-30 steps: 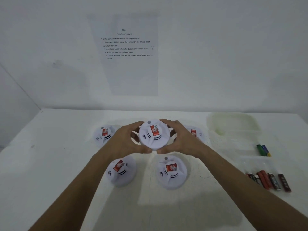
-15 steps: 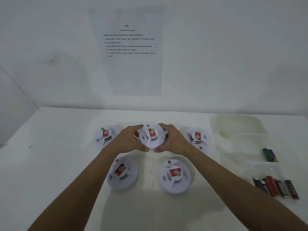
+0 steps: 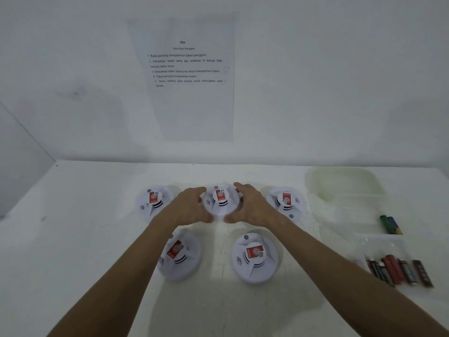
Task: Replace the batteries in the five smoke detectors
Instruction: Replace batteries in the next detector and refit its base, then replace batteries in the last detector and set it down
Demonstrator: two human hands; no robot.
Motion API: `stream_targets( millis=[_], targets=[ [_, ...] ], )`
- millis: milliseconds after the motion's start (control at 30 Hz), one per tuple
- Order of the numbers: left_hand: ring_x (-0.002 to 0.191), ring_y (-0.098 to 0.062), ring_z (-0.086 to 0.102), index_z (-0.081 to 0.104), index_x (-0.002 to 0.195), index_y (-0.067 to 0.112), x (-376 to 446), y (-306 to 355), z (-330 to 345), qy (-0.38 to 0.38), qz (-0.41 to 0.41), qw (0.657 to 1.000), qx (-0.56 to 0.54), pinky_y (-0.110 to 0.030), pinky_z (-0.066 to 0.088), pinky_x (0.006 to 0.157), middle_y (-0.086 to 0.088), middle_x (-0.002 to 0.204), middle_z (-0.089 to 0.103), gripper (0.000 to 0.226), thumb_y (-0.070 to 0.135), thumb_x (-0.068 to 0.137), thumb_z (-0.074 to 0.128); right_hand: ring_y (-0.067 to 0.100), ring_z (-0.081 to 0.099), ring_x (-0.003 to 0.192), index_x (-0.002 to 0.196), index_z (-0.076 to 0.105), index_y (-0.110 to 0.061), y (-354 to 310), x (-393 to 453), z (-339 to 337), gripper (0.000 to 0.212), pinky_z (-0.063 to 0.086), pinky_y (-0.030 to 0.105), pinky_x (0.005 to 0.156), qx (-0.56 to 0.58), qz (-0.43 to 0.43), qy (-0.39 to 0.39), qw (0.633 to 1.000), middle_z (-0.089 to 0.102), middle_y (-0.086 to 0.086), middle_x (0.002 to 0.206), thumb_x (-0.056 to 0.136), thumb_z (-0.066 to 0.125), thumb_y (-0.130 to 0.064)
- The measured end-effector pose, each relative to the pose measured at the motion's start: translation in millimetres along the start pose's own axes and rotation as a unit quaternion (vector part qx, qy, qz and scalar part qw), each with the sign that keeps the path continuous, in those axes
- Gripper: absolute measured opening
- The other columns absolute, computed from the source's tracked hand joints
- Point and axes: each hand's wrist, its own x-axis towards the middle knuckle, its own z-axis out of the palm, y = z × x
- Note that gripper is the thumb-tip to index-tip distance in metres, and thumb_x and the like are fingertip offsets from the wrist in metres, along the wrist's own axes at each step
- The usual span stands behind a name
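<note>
Five white round smoke detectors with red labels sit face up on the white table point(image 3: 73, 239). My left hand point(image 3: 192, 206) and my right hand point(image 3: 251, 205) cup the middle back detector point(image 3: 221, 203) from both sides, thumbs meeting under its near edge. It rests in the back row between the back left detector point(image 3: 155, 201) and the back right detector point(image 3: 286, 201). The front left detector point(image 3: 178, 254) and the front right detector point(image 3: 254, 257) lie under my forearms.
Several red and dark batteries point(image 3: 401, 269) lie in a clear tray at the right. A green and a blue battery point(image 3: 390, 224) lie in another clear tray behind them. A translucent container point(image 3: 345, 182) stands at the back right. An instruction sheet point(image 3: 189, 76) hangs on the wall.
Both hands have carried the middle detector away from me and lowered it into the back row. The other four detectors have stayed in place.
</note>
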Motion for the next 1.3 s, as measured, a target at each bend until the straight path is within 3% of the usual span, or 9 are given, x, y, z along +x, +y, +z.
stream_targets(
  millis=[67,200,333,433,567,867,1100,1167,1300],
  targets=[
    [0.101,-0.023,0.054,0.055,0.114,0.013,-3,10,-1,0.008,0.01,0.998,0.063,-0.019,0.041,0.067,0.004,0.102,0.056,0.048,0.018,0.074,0.081,0.03,0.052,0.119,0.134,0.051,-0.002,-3,-13,-9,0.073,0.035,0.021,0.094,-0.019,-0.015,0.006,1.0,0.056,0.014,0.129,0.072,0.088,-0.016],
    [0.131,-0.021,0.041,0.027,0.151,0.021,-5,41,3,-0.005,0.045,0.995,0.093,-0.024,0.037,0.088,-0.001,0.143,0.036,0.089,0.032,0.077,0.077,0.023,0.045,0.133,0.144,0.045,-0.008,5,-44,-49,0.085,0.03,0.017,0.098,-0.004,-0.026,0.061,0.998,0.051,0.007,0.143,0.072,0.089,-0.021],
    [0.121,-0.015,0.044,0.039,0.144,0.02,-1,86,27,-0.031,0.106,0.989,0.094,-0.022,0.037,0.087,0.0,0.135,0.045,0.078,0.029,0.077,0.077,0.024,0.034,0.145,0.151,0.036,-0.003,24,-77,-96,0.094,0.03,0.031,0.116,-0.048,0.017,0.054,0.997,0.038,0.008,0.157,0.076,0.087,-0.023],
    [0.097,-0.015,0.047,0.055,0.121,0.005,12,115,52,-0.037,0.136,0.984,0.104,-0.017,0.037,0.066,0.001,0.106,0.053,0.054,0.018,0.074,0.079,0.043,0.056,0.119,0.12,0.056,0.019,43,-87,-115,0.058,0.044,0.038,0.094,-0.074,0.056,0.039,0.995,0.059,0.033,0.126,0.075,0.083,-0.006],
    [0.123,-0.023,0.049,0.046,0.137,0.009,33,127,76,-0.054,0.107,0.987,0.108,-0.029,0.043,0.094,-0.009,0.14,0.05,0.076,0.023,0.073,0.083,0.026,0.056,0.108,0.108,0.065,0.002,67,-81,-115,0.033,0.043,0.027,0.094,-0.091,0.046,-0.015,0.995,0.065,0.008,0.101,0.079,0.081,-0.003],
    [0.081,-0.024,0.064,0.067,0.094,0.001,49,113,105,-0.028,0.04,0.994,0.096,-0.034,0.053,0.07,-0.008,0.088,0.067,0.04,0.013,0.062,0.085,0.022,0.055,0.106,0.125,0.052,-0.007,92,-56,-103,0.074,0.047,0.029,0.088,-0.098,0.035,-0.052,0.993,0.058,0.011,0.122,0.066,0.092,-0.027],
    [0.098,-0.02,0.065,0.061,0.114,0.015,24,114,94,-0.019,0.051,0.998,-0.032,-0.032,0.057,0.081,0.0,0.106,0.067,0.059,0.008,0.062,0.088,0.024,0.043,0.124,0.152,0.031,-0.011,83,-76,-122,0.109,0.047,0.038,0.101,-0.098,-0.011,-0.07,0.993,0.044,0.011,0.136,0.063,0.093,-0.018],
    [0.095,-0.011,0.068,0.06,0.117,0.029,9,119,83,-0.028,0.06,0.992,-0.107,-0.02,0.057,0.074,0.01,0.105,0.069,0.064,0.005,0.064,0.087,0.02,0.044,0.118,0.154,0.029,-0.011,78,-88,-134,0.112,0.048,0.031,0.093,-0.062,-0.035,-0.052,0.996,0.041,0.006,0.128,0.062,0.093,-0.014],
    [0.107,-0.011,0.066,0.061,0.124,0.039,-25,139,61,-0.115,0.107,0.967,-0.202,-0.027,0.057,0.081,0.013,0.119,0.069,0.069,-0.005,0.074,0.076,0.0,0.047,0.097,0.154,0.031,-0.023,70,-120,-157,0.119,0.039,0.008,0.077,-0.009,-0.085,-0.021,0.996,0.038,-0.017,0.111,0.056,0.099,-0.031]
  ],
)
